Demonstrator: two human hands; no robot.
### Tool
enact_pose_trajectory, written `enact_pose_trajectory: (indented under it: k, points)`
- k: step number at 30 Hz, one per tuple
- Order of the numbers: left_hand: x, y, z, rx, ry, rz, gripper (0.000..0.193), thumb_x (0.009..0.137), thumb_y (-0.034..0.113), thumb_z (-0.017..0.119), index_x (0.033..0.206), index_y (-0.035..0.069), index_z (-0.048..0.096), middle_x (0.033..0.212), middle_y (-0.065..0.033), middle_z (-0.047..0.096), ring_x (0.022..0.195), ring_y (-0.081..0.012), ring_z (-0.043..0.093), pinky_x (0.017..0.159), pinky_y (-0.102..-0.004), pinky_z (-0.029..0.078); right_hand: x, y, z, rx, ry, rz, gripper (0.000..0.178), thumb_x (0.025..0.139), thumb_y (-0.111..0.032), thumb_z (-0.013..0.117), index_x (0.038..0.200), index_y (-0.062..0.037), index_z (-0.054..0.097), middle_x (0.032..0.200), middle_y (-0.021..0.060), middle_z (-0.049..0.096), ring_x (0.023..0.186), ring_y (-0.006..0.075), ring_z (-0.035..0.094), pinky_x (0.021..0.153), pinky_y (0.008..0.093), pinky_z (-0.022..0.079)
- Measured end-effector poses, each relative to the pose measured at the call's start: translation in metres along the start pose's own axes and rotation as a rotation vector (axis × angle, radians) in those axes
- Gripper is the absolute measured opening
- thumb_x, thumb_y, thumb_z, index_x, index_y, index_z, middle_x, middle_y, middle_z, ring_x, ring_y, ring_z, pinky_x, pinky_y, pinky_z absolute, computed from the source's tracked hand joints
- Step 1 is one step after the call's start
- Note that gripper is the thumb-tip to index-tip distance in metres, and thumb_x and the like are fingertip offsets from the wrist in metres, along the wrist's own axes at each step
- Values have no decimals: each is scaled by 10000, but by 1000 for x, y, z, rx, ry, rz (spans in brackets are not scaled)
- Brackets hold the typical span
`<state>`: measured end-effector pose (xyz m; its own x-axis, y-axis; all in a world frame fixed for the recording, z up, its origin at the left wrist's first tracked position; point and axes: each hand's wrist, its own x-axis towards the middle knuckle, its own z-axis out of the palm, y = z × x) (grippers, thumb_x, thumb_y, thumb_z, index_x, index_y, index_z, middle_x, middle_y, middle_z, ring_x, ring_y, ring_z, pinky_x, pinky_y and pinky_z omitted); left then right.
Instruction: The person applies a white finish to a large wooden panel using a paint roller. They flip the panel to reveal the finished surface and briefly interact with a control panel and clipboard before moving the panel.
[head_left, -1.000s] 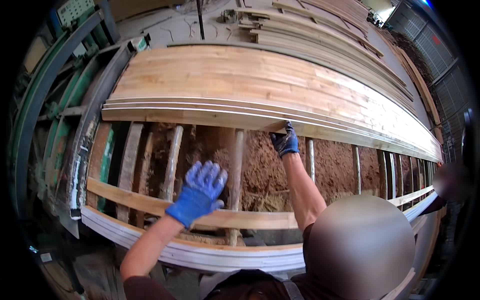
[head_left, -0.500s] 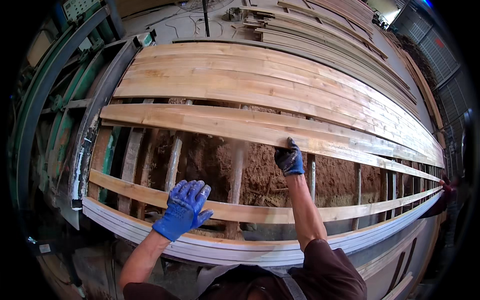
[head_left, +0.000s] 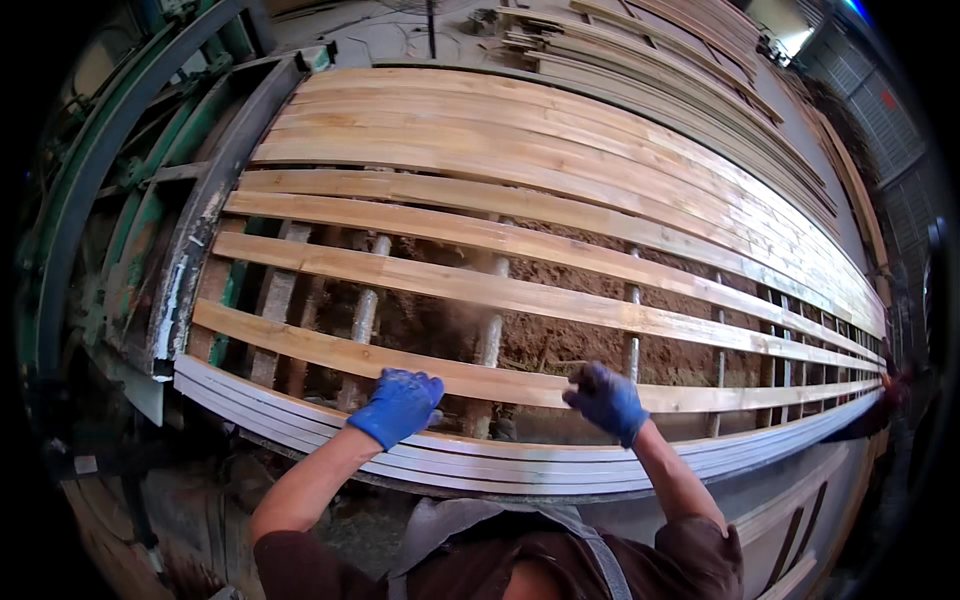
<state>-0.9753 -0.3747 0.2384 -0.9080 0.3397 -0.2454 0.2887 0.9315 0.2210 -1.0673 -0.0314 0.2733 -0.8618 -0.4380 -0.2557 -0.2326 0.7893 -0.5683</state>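
Observation:
Several loose pale wooden boards lie spaced apart across the rack. My left hand (head_left: 402,408), in a blue work glove, is over the near edge of the nearest loose board (head_left: 480,380). Its fingers are bent forward and not wrapped round anything I can see. My right hand (head_left: 608,402), also gloved, hovers at or just above that same board farther right, its fingers loosely bent and apart. Beyond lies a second loose board (head_left: 460,283), untouched. Close in front of me runs a stack of boards with white-coated edges (head_left: 520,465).
Boards laid side by side (head_left: 480,120) fill the rack's far half. Metal rollers or bars (head_left: 490,340) cross beneath, over brown sawdust (head_left: 570,340). Green machinery with a dark steel frame (head_left: 200,200) stands left. More timber (head_left: 660,100) is stacked behind. Another person's hand (head_left: 895,370) is at the far right end.
My right hand has let go of the middle board and come nearer. Boards that lay overlapped or close together are now spread apart. My left hand has shifted right, its fingers less spread.

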Motion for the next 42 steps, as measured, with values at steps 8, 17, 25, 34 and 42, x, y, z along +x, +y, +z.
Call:
enact_pose_trajectory:
  k: [8,17,25,34,42]
  points:
    - [33,-22,34,134,309,76,175,774,319,660,769,154,600,621,-55,604,552,-241,606,518,-423,357,-11,46,35,-394,81,-195,204,773,-263,728,770,-129,574,731,118,646,675,351,634,600,467,489]
    - [133,-55,8,65,504,-70,103,756,234,663,792,147,621,706,-87,654,627,-274,653,562,-432,417,86,71,11,-364,317,-124,225,722,-196,774,770,-135,563,722,102,628,701,348,624,613,472,474]
    - [172,-67,6,-90,739,-245,81,737,129,598,788,123,660,723,-123,676,705,-291,680,619,-455,492,140,74,10,-439,409,-154,155,819,-184,683,825,-105,549,768,137,619,758,375,610,643,467,469]
    - [-129,41,-63,-1198,-160,200,282,929,362,613,932,88,678,901,-11,685,810,-103,633,750,-302,512,48,87,47,283,-549,249,285,984,-292,561,991,-32,678,767,63,693,611,146,613,572,319,513]
    - [-185,94,74,-1853,-12,-619,319,994,258,503,1150,-7,588,901,-121,712,621,-155,664,524,-259,519,-13,151,122,483,-1145,68,445,1014,-219,482,1397,7,473,1406,61,506,1280,162,455,1108,302,328]
